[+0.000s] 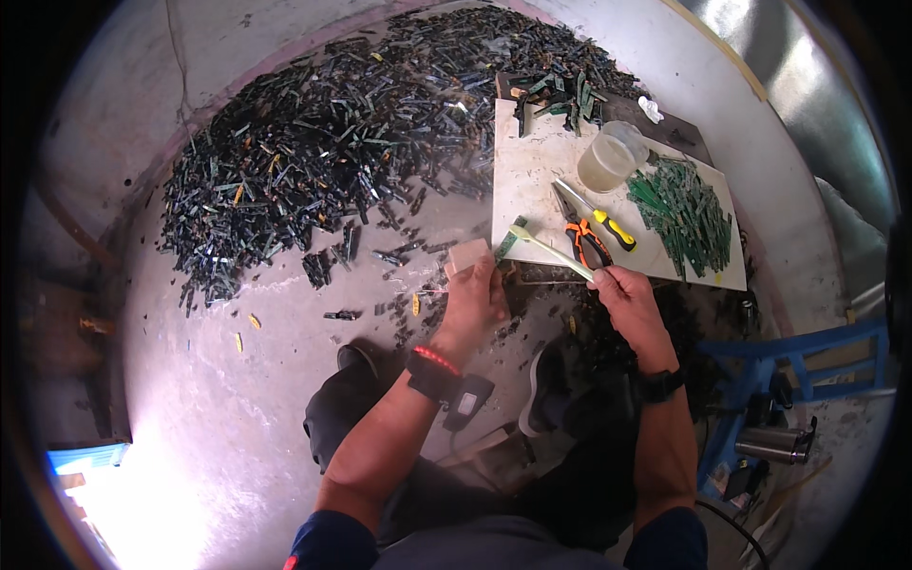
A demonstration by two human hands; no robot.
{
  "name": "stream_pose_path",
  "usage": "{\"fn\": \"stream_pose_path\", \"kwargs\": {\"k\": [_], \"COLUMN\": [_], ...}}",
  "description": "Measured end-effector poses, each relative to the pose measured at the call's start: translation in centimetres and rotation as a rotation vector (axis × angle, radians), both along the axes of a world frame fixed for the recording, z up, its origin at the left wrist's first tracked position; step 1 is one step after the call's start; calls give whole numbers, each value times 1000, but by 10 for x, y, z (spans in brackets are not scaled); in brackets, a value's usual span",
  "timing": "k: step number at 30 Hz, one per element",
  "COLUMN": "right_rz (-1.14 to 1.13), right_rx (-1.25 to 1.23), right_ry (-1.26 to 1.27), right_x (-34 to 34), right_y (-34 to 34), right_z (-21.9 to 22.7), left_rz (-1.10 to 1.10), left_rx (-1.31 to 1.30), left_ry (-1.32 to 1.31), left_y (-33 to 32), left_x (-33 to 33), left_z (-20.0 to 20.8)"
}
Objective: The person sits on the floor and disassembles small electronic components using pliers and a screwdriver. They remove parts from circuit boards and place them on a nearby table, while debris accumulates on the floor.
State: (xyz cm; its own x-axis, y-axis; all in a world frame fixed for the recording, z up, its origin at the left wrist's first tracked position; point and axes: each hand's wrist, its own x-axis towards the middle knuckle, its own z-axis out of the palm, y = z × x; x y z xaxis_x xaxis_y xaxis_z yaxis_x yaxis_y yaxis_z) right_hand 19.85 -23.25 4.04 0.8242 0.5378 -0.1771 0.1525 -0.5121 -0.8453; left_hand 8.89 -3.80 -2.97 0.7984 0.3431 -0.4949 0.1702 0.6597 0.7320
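Observation:
My left hand (473,296) is closed at the near left edge of a white board (527,176). A narrow green circuit board strip (507,244) sticks out past its fingertips, and a small tan block (466,255) shows beside the fingers. Whether the hand grips the block too, I cannot tell. In my right hand (627,296) is a pale green toothbrush (559,255), held by the handle's end. Its head lies over or against the strip's far end. Just beyond the handle, pliers (583,237) with orange and black grips rest on the board beside a yellow-handled screwdriver (611,226).
A clear plastic cup of cloudy liquid (604,167) and a heap of green strips (679,217) sit on the board. Dark strips (313,152) cover the floor at the far left. A blue chair (807,356) and a metal flask (774,444) are at the right.

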Motion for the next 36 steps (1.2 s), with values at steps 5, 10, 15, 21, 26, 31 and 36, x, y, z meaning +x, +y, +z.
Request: {"fn": "stream_pose_path", "kwargs": {"k": [5,10,15,21,26,31,36], "right_rz": [-21,18,-17,-45,-58,-120,-41], "right_rx": [-4,-73,-37,-39,-49,8,15], "right_ry": [85,163,-46,-80,128,-157,-78], "right_x": [-3,-8,2,5,-2,12,6], "right_y": [1,3,1,-3,0,-8,-6], "right_z": [-1,8,-6,-17,10,-14,-11], "left_rz": [-13,-32,-38,-37,-49,-43,-19], "left_rx": [-186,-379,-394,-376,-387,-384,-365], "left_ry": [43,25,14,11,23,18,35], "left_y": [2,7,4,3,6,3,1], "left_x": [5,2,3,5,4,6,2], "left_z": [-4,-2,1,-4,-4,2,14]}}
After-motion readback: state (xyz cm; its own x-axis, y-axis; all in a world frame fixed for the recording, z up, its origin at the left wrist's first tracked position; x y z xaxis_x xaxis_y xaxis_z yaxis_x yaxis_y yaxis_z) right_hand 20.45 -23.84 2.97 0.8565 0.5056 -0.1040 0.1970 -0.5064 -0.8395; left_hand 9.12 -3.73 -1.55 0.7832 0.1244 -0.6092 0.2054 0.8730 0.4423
